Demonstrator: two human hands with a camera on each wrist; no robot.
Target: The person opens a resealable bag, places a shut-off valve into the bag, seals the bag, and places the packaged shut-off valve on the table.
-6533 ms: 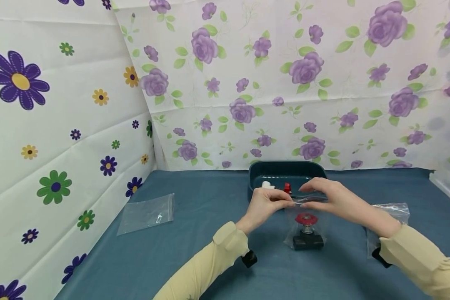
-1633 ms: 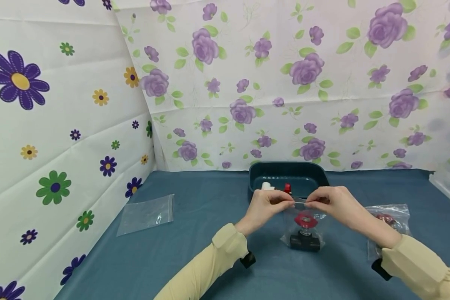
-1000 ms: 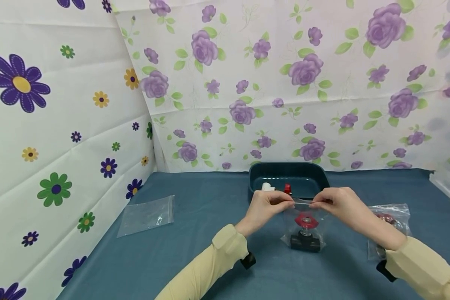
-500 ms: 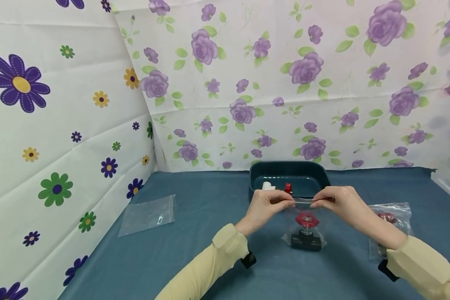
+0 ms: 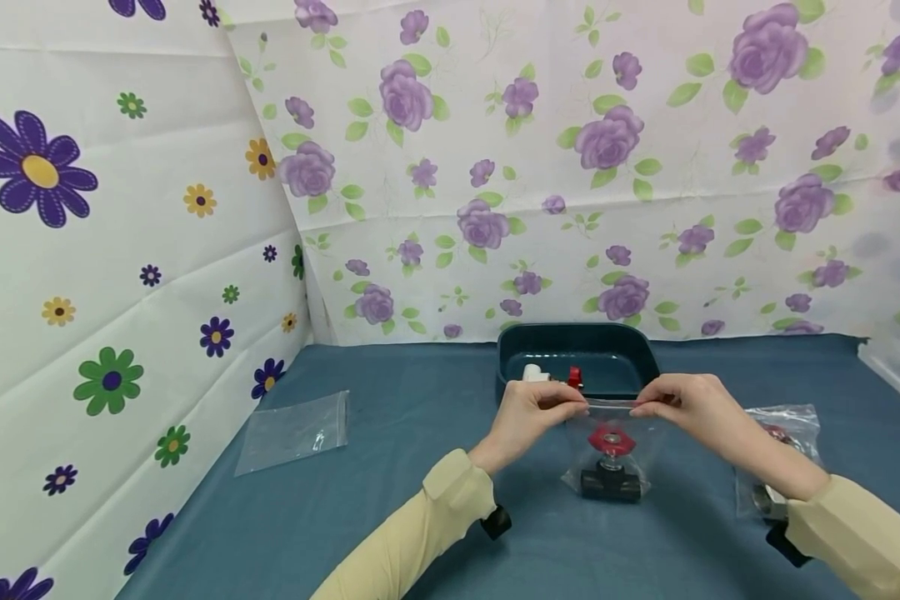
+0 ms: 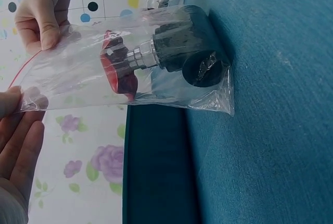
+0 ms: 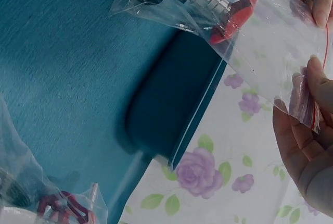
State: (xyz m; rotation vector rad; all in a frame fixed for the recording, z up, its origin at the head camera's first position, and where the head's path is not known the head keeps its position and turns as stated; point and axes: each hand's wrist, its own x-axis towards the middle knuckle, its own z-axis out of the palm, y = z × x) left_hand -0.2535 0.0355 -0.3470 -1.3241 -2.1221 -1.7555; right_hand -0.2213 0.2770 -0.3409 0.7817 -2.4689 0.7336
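A clear zip bag [image 6: 78, 73] stands on the blue cloth, holding a valve [image 5: 610, 482] with a black tee-shaped body, a metal neck and a red handle. The left hand [image 5: 528, 417] pinches the left end of the bag's top strip between thumb and forefinger. At the other end, the right hand [image 5: 701, 417] pinches the same strip, thumb below and fingers above. The strip, with its red line, is stretched straight between both hands. In the right wrist view the valve's red handle [image 7: 237, 16] shows through the plastic; the top of its body is partly cut off.
Behind the bag sits a dark teal tray [image 5: 577, 327] with a white fitting [image 5: 532, 374] and a red-handled piece [image 5: 574, 377]. A flat clear bag [image 5: 296, 429] lies left. Another bagged part [image 5: 783, 421] lies right, partly behind the right forearm.
The right hand's fingers, spread at the bag's top earliest on, have pinched it near the left hand, then slid rightward along the strip. The left hand has stayed at its end.
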